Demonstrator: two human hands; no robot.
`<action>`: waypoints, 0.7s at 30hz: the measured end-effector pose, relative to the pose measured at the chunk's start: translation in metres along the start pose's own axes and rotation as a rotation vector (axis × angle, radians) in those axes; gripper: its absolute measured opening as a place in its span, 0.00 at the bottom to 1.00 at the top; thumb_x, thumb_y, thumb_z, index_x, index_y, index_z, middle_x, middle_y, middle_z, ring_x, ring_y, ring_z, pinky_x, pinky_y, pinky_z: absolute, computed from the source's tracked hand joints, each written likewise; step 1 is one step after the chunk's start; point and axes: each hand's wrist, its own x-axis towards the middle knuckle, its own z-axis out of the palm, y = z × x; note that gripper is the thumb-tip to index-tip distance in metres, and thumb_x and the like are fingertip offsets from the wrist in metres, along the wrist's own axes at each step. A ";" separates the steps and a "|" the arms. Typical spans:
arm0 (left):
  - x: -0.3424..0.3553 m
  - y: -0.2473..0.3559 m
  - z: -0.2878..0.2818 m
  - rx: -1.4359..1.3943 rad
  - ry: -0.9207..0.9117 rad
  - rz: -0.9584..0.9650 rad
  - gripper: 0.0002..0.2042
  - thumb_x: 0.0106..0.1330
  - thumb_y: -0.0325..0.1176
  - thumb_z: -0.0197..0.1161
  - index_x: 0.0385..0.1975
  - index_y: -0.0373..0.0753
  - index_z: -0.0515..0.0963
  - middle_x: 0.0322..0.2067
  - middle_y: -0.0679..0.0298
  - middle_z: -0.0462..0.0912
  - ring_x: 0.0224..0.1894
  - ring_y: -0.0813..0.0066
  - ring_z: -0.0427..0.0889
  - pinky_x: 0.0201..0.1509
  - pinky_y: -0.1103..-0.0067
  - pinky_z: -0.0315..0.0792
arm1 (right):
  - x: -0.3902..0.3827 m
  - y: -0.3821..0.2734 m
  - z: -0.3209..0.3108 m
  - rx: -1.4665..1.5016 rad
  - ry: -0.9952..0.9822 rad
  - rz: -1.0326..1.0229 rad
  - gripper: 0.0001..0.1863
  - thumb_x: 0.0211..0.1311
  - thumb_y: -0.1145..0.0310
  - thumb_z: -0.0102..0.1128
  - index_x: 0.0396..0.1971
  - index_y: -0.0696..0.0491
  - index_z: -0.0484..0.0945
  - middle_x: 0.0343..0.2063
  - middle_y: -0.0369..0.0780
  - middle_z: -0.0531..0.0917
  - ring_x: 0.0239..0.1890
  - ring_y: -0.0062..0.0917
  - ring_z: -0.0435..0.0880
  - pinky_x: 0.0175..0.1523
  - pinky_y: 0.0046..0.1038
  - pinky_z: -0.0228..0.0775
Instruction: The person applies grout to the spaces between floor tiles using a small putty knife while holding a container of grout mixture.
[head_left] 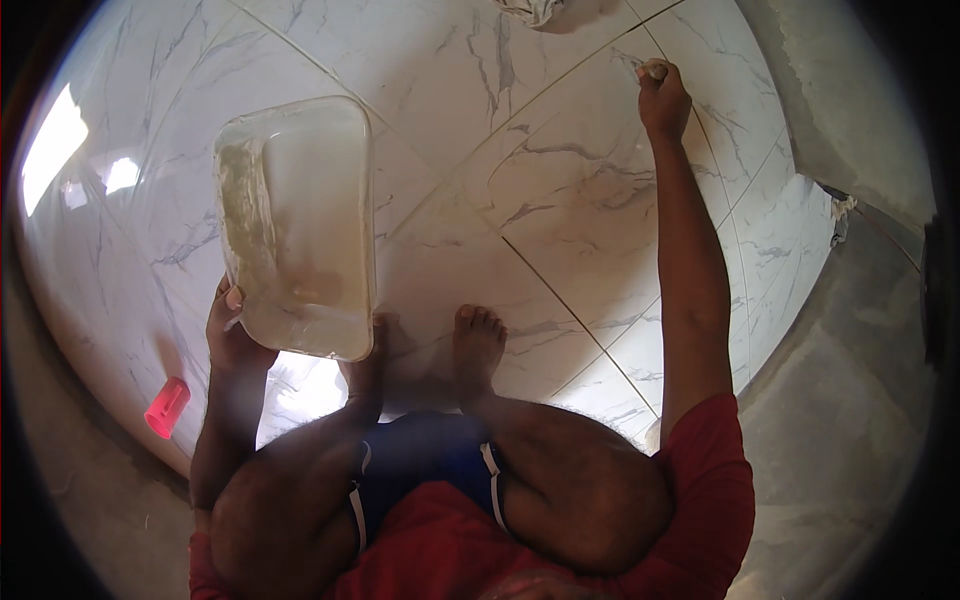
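Note:
My left hand (235, 335) grips the near left edge of a rectangular, whitish plastic tub (367, 220). The tub is held before my left knee, its inside turned up toward me. Pale, wet-looking paste (243, 190) coats its left inner side, and a thin cloudy layer covers the bottom. Far to the right, my right arm is stretched out over the white marbled floor tiles (580, 190). At its end my right hand (666, 108) is closed around a small greyish thing (654, 68) at a tile joint; its kind is too small to tell.
A red plastic cup (167, 407) lies on the tiles at the left. A crumpled pale bag or cloth (533, 10) is at the far edge. Bare grey concrete (840, 400) borders the tiles on the right. My bare feet (478, 345) stand on the tiles.

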 end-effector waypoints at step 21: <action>-0.001 0.001 0.020 0.119 -0.075 0.063 0.37 0.60 0.45 0.66 0.67 0.30 0.64 0.57 0.52 0.78 0.57 0.60 0.81 0.61 0.67 0.76 | -0.242 -0.107 -0.038 0.316 -0.431 -0.716 0.14 0.62 0.74 0.66 0.47 0.55 0.78 0.46 0.44 0.85 0.48 0.39 0.86 0.51 0.36 0.80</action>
